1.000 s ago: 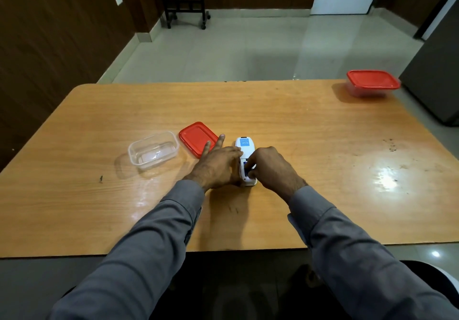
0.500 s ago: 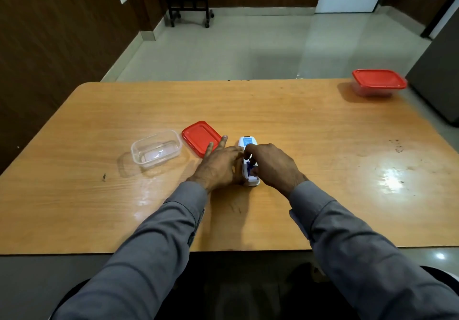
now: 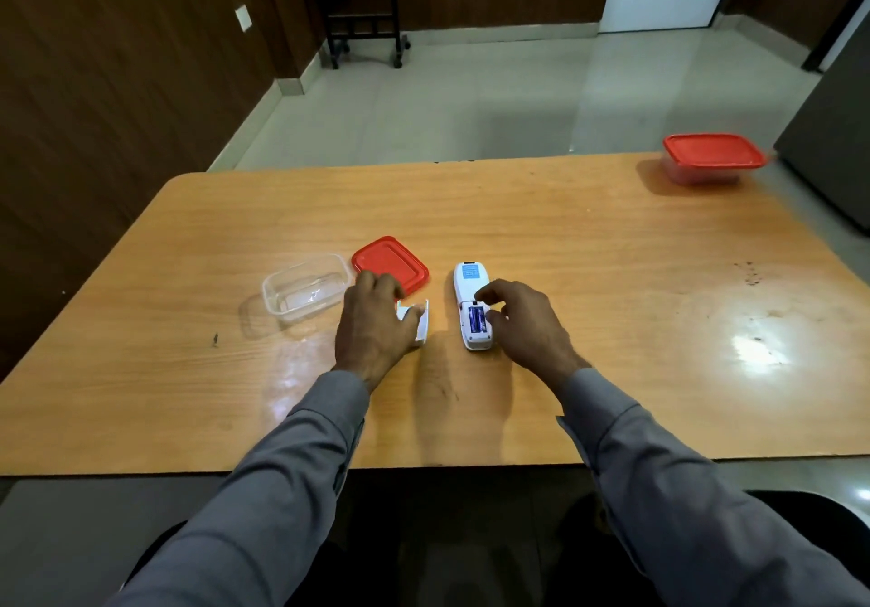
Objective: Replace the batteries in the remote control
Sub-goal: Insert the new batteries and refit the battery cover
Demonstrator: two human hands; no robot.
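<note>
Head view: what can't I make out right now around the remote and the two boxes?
- Remote bay: battery count and polarity too small.
- Cover: mostly behind the left hand.
- Far lidded box: contents hidden by its red lid.
- Clear box: glare, contents unclear.

left hand holds the battery cover; right hand steadies the opened remote.

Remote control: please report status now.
Left hand holds battery cover. Right hand at remote control, compartment open, batteries in. Nothing in the way.
</note>
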